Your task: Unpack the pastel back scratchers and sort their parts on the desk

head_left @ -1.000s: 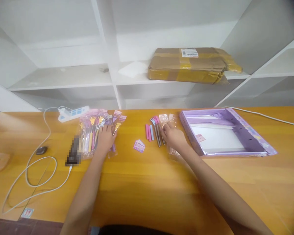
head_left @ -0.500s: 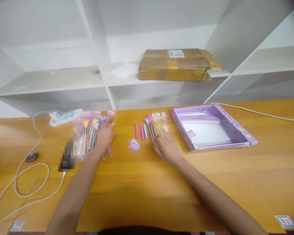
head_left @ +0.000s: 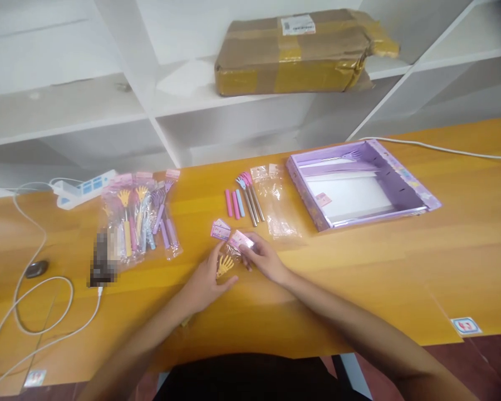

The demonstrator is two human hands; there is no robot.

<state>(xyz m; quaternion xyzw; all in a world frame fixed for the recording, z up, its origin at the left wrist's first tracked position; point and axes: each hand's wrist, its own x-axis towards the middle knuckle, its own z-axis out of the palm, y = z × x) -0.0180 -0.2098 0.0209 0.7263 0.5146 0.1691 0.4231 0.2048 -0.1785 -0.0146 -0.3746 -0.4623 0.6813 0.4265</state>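
Both my hands meet near the middle of the wooden table [head_left: 359,278]. My left hand [head_left: 206,284] grips a clear packet with a yellow hand-shaped fork [head_left: 224,265] in it. My right hand [head_left: 262,259] pinches the packet's pink header card [head_left: 241,240]. Just behind them lie a loose pink card [head_left: 220,229], a row of unpacked forks and pink and blue handles [head_left: 242,200] and empty clear packets [head_left: 278,209]. A pile of packed forks [head_left: 144,217] sits to the left.
A purple open box [head_left: 404,184] lies at the right of the table. A power strip [head_left: 83,187], white cables [head_left: 42,312] and a small dark mouse-like object [head_left: 36,268] are at the left. A taped cardboard parcel [head_left: 300,50] rests on the white shelf behind.
My left hand left the pile with one packed fork and came to the table's middle. My right hand drew back from the unpacked forks to meet it. The view tilted down.
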